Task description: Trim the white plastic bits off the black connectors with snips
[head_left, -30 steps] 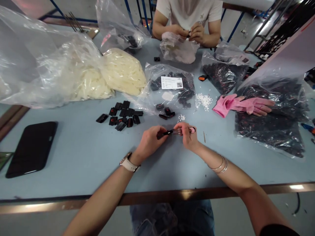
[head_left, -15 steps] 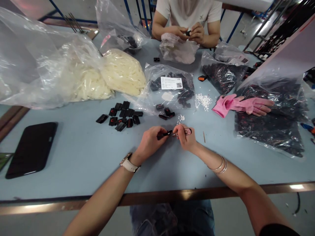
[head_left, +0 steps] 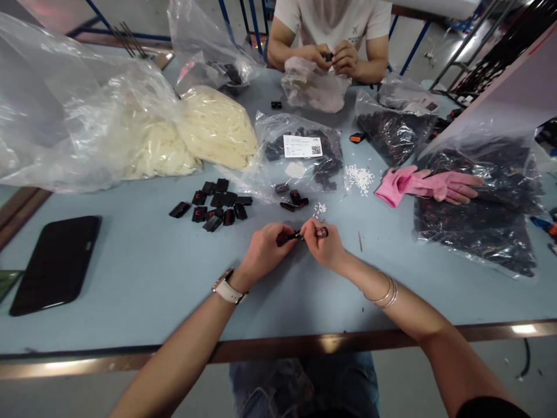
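My left hand [head_left: 264, 251] is closed round a small black connector [head_left: 288, 237] with a red part, held just above the blue-grey table [head_left: 143, 278]. My right hand [head_left: 325, 247] pinches a thin pink-handled tool [head_left: 322, 232] whose tip meets the connector. The two hands touch at the middle of the table. A cluster of several loose black connectors [head_left: 214, 207] lies to the upper left of my hands. A few more black connectors [head_left: 292, 200] lie just beyond my hands at the mouth of a clear bag [head_left: 300, 154].
Large bags of white parts [head_left: 174, 136] fill the back left. Bags of black parts [head_left: 478, 215] sit at the right under a pink glove [head_left: 424, 184]. A black phone [head_left: 56, 261] lies at the left. White bits [head_left: 359, 176] are scattered. A person opposite [head_left: 333, 35] handles a small part.
My right hand has shifted a little left and turned, so less of the pink tool shows. The person opposite has moved both hands slightly.
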Available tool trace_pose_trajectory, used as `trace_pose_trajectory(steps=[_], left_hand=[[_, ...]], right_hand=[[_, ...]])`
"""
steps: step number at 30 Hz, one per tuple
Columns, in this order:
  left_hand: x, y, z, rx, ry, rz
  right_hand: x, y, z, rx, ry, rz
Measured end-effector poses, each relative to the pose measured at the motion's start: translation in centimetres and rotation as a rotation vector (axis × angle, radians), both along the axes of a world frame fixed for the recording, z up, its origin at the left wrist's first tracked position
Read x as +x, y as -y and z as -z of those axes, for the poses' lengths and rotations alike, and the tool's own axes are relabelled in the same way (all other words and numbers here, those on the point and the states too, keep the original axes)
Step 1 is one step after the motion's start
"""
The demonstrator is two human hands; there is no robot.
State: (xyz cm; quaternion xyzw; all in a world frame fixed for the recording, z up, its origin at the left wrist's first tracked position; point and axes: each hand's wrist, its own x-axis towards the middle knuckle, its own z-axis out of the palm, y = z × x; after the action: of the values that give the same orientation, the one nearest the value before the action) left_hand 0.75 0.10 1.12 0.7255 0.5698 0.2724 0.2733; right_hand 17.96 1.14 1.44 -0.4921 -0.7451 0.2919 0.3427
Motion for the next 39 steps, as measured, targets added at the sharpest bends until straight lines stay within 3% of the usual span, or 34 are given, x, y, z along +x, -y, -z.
trace_pose_trajectory(steps=[4,10,20,30,39], left_hand=[[0.0,0.0,0.0,-0.001,0.013,-0.013],[-0.1,-0.1,0.2,0.000,0.038,-0.019],[-0.1,0.0,0.4,0.007,0.005,-0.020],[-0.1,-0.1,0.4,0.007,0.033,-0.012],[0.0,-0.1,0.4,0.014,0.032,-0.002]], right_hand=[[0.0,0.2,0.5,0.047,0.036,-0.019],[0.4,0.4,1.0,0.024,-0.104,0.007],[0.2,0.2,0.8,0.069,0.004,-0.021],[0.5,0.3,0.8,-0.011,-0.074,-0.002],[0.4,0.4,1.2,0.008,-0.145,-0.012]])
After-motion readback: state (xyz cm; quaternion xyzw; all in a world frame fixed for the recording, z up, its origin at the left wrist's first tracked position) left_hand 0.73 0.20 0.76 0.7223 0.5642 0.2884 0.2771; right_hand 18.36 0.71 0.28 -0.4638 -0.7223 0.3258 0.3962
